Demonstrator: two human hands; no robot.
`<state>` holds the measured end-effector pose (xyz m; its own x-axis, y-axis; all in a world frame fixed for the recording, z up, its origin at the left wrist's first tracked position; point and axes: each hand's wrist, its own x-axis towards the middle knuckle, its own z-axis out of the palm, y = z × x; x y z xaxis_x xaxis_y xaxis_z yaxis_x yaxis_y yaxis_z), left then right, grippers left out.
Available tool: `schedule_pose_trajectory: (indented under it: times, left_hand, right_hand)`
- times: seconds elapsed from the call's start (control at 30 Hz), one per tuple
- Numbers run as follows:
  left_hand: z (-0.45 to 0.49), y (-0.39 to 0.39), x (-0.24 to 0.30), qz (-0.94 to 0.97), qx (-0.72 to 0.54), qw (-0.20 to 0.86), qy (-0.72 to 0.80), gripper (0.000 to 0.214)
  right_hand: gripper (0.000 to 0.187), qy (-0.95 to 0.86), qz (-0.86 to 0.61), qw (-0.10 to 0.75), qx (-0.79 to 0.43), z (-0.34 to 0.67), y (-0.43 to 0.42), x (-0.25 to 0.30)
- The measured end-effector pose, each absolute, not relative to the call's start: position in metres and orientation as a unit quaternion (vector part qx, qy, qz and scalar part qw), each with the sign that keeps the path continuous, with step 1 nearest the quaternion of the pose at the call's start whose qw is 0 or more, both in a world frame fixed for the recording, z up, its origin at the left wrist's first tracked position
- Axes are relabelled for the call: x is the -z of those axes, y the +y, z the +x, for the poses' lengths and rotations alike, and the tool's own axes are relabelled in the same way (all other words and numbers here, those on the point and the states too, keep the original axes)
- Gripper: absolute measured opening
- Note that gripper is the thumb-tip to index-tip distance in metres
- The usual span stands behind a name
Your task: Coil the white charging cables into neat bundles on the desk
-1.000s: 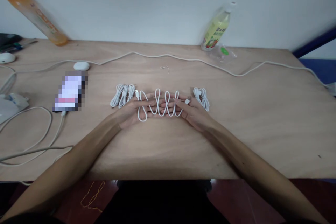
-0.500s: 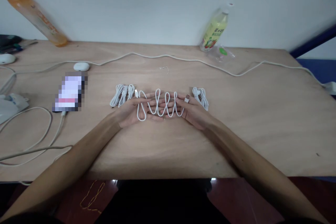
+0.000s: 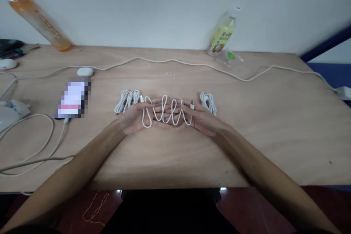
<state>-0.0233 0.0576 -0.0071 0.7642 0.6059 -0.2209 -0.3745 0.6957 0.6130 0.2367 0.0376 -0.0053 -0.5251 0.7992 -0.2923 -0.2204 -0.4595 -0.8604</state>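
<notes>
In the head view, the person's left hand and right hand met palm-up just above or on the table, and which of the two could not be told. Their fingers were stretched nearly flat and spread a little, the tips of one hand overlapping those of the other. Across them lay a white cable, set in a row of tall, narrow loops. The left thumb pressed down over the loop at one end, where a small plug pointed away from the person; the right thumb held the loop at the other end, beside an upright, broader plug. Just beyond the left hand lay coiled white cables side by side, and behind the right hand a further white coil, partly hidden by it. Farther back were scraps of white tie and a long white cord running across the table. On the left lay a pixelated phone on a charging lead, with a white case near its top. Against the wall stood an orange bottle and a yellow-green bottle, a clear wrapper just beside the latter.
</notes>
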Motion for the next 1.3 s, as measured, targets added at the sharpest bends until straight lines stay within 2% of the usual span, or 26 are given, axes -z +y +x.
schedule_pose_trajectory:
  times: [0.67,1.0,1.3]
  left_hand:
    - [-0.017,0.053,-0.002,0.292,-0.283,0.888,0.216,0.076]
    - [-0.014,0.049,-0.002,0.308,-0.29,0.865,0.269,0.054]
    - [-0.007,0.043,-0.001,0.283,-0.322,0.848,0.312,0.035]
  right_hand:
    - [0.039,-0.421,-0.357,0.324,-0.768,0.232,0.036,0.003]
    - [0.035,-0.416,-0.345,0.335,-0.772,0.232,0.038,0.004]
    - [0.044,-0.412,-0.333,0.341,-0.776,0.233,0.035,0.007]
